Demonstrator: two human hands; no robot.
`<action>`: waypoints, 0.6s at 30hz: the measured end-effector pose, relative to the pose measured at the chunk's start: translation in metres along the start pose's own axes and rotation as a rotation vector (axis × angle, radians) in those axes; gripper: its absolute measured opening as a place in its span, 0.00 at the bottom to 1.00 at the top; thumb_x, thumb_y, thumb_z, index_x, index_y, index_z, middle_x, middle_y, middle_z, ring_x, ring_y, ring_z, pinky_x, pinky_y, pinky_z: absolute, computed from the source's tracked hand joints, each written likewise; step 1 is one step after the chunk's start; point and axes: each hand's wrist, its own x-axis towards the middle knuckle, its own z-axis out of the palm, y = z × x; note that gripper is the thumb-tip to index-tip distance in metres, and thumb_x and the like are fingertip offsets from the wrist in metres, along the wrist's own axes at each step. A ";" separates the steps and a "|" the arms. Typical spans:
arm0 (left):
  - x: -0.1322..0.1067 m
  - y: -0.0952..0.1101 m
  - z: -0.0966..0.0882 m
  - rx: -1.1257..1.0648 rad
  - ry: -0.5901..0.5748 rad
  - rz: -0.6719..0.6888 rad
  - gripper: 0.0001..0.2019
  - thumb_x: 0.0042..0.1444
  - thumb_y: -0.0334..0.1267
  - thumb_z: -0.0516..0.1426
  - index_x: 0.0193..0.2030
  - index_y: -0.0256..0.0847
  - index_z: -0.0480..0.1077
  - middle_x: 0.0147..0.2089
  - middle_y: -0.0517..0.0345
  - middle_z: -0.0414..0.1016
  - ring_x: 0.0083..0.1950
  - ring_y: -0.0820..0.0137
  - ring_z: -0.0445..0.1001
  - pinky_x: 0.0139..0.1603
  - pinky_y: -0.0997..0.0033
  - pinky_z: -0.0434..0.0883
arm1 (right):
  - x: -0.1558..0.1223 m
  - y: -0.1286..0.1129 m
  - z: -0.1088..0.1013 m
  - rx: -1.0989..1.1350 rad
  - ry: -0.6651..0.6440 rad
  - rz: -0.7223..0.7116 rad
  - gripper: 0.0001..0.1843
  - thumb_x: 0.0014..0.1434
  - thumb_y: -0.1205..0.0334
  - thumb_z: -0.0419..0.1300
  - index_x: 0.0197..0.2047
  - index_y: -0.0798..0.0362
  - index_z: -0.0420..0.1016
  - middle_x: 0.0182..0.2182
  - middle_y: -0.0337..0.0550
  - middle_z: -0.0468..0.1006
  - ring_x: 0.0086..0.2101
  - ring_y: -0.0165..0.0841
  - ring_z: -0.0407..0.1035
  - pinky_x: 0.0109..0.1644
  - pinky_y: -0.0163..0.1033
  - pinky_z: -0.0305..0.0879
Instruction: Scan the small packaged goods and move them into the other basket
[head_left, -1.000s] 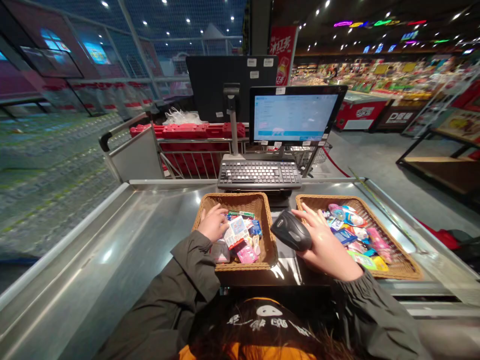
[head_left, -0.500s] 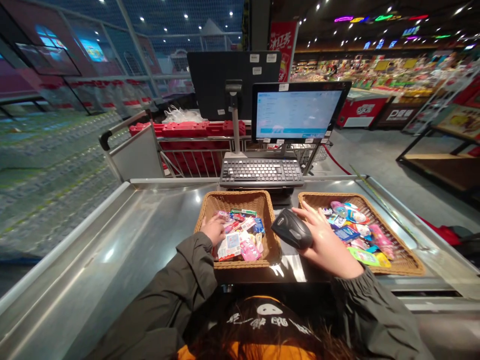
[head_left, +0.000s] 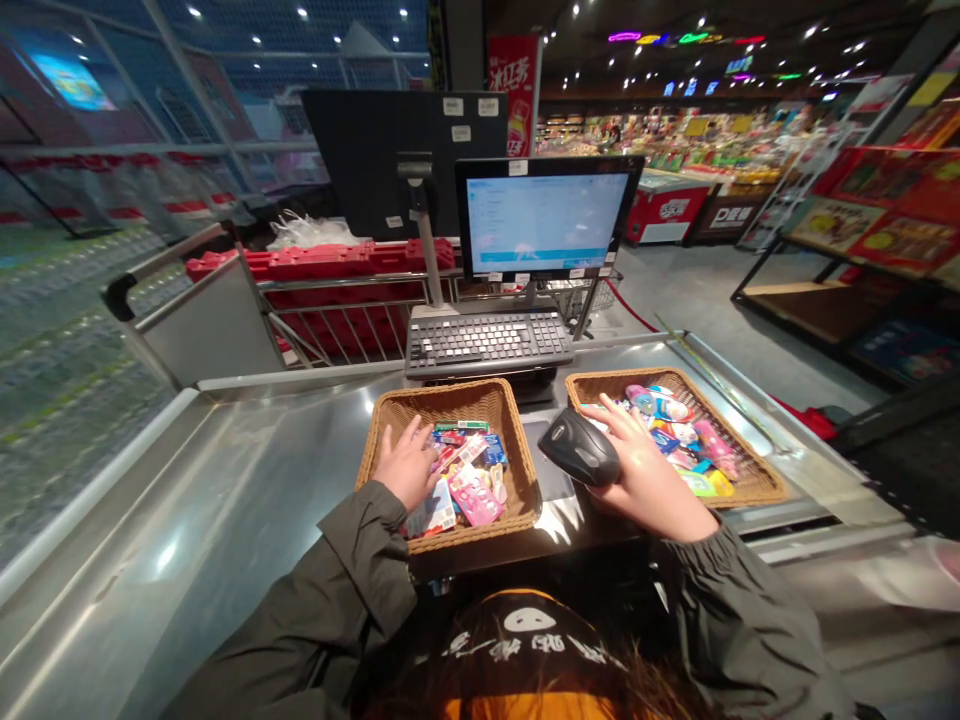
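My left hand (head_left: 407,462) is over the left side of a wicker basket (head_left: 525,455), its fingers spread above small packaged goods. Among these lie a pink packet (head_left: 475,496), a blue box (head_left: 493,449) and a green-edged pack (head_left: 462,427). Whether the fingertips touch any pack I cannot tell. In my right hand (head_left: 643,475) is a black handheld barcode scanner (head_left: 577,447), its head pointing left between the two baskets. Partly behind that hand stands a second wicker basket (head_left: 757,462), holding several colourful toys and packets, one of them pink (head_left: 716,450).
A keyboard (head_left: 487,340) sits behind the baskets, below a lit monitor (head_left: 546,222); a second screen (head_left: 390,160) faces away. The metal counter (head_left: 255,480) extends left. Beyond it stands a metal cart (head_left: 202,315) with red crates (head_left: 330,262). Shelves (head_left: 862,220) are at right.
My left hand has lifted slightly from the packs and its fingers have spread. The pink packet lies at a different angle. The whole view has turned a little to the right.
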 end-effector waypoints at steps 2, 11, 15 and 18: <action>0.006 0.011 -0.012 -0.011 0.051 0.056 0.06 0.54 0.38 0.59 0.38 0.44 0.77 0.67 0.46 0.64 0.73 0.48 0.50 0.67 0.27 0.43 | -0.005 0.005 -0.003 -0.005 0.001 0.031 0.27 0.53 0.65 0.58 0.58 0.55 0.68 0.63 0.55 0.63 0.68 0.54 0.45 0.68 0.66 0.44; 0.045 0.071 -0.034 -0.082 0.135 0.284 0.08 0.55 0.37 0.59 0.41 0.42 0.77 0.67 0.44 0.64 0.73 0.48 0.50 0.67 0.29 0.45 | -0.032 0.035 -0.021 -0.048 0.061 0.148 0.27 0.51 0.64 0.60 0.57 0.54 0.69 0.62 0.54 0.66 0.67 0.55 0.46 0.68 0.68 0.42; 0.067 0.101 -0.036 -0.130 0.138 0.382 0.09 0.56 0.39 0.60 0.43 0.43 0.76 0.67 0.45 0.63 0.73 0.48 0.50 0.68 0.30 0.43 | -0.048 0.055 -0.032 -0.058 0.141 0.210 0.26 0.54 0.61 0.58 0.57 0.54 0.69 0.61 0.55 0.66 0.66 0.55 0.49 0.67 0.68 0.44; 0.085 0.131 -0.037 -0.170 0.098 0.447 0.10 0.56 0.41 0.60 0.44 0.43 0.76 0.67 0.46 0.63 0.73 0.49 0.49 0.69 0.31 0.40 | -0.058 0.069 -0.040 -0.063 0.167 0.249 0.28 0.54 0.61 0.57 0.59 0.54 0.67 0.61 0.57 0.66 0.66 0.56 0.49 0.65 0.70 0.45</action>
